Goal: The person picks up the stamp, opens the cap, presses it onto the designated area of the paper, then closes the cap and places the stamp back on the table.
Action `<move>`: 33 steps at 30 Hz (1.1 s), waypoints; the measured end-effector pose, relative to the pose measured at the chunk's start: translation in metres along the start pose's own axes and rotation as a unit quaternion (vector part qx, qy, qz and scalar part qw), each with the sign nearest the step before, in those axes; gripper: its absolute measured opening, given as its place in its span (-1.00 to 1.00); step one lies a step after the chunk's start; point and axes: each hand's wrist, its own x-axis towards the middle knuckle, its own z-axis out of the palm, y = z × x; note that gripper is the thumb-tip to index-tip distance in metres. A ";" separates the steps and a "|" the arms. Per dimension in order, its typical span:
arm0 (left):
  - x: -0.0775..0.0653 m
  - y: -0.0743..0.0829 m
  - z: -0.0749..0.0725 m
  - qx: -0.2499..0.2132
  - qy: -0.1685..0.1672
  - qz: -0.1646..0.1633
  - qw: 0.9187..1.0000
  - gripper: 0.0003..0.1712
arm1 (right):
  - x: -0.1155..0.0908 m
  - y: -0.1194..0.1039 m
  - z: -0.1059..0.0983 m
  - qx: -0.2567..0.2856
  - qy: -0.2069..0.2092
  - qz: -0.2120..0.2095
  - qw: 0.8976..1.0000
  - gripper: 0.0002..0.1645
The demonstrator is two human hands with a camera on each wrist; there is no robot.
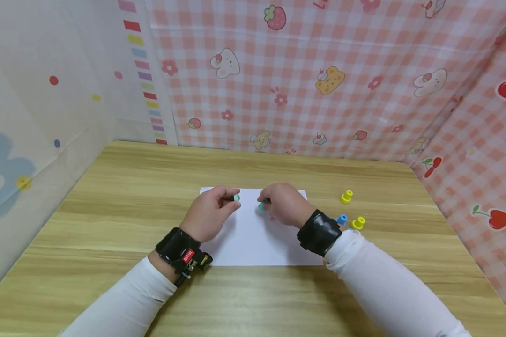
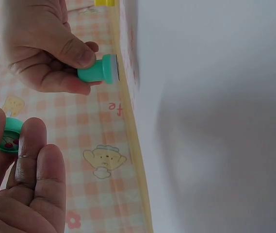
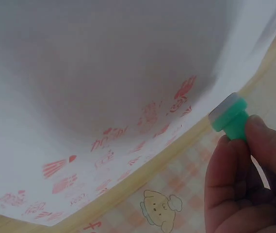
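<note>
My right hand (image 1: 286, 205) pinches a teal toy stamp (image 3: 235, 119) by its handle, just above the white paper (image 1: 253, 245). In the right wrist view the stamp's pale face is bare and angled toward the sheet. To the left, my left hand (image 1: 208, 213) holds a small round teal cap (image 2: 12, 127) between thumb and fingers, also over the paper. A cherry picture shows on the cap in the left wrist view. Rows of red stamped prints (image 3: 150, 116) cover part of the sheet, mostly hidden under my right hand in the head view.
On the wooden table (image 1: 109, 224), right of the paper, stand two yellow stamps, one farther back (image 1: 346, 197) and one nearer (image 1: 358, 223). A blue stamp (image 1: 342, 219) is close by my right wrist. A checked cloth (image 1: 278, 121) hangs behind the table.
</note>
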 end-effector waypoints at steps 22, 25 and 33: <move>0.000 0.000 0.003 0.005 -0.002 0.006 1.000 -0.74 | 0.004 0.003 0.006 -0.018 -0.034 0.015 0.999 -0.73; 0.000 0.000 0.003 0.004 -0.005 0.008 1.000 -0.74 | 0.004 0.004 0.007 -0.028 -0.029 0.007 0.999 -0.75; 0.000 0.000 0.004 0.002 -0.009 0.008 1.000 -0.74 | 0.004 0.000 0.009 -0.056 -0.029 -0.012 0.998 -0.78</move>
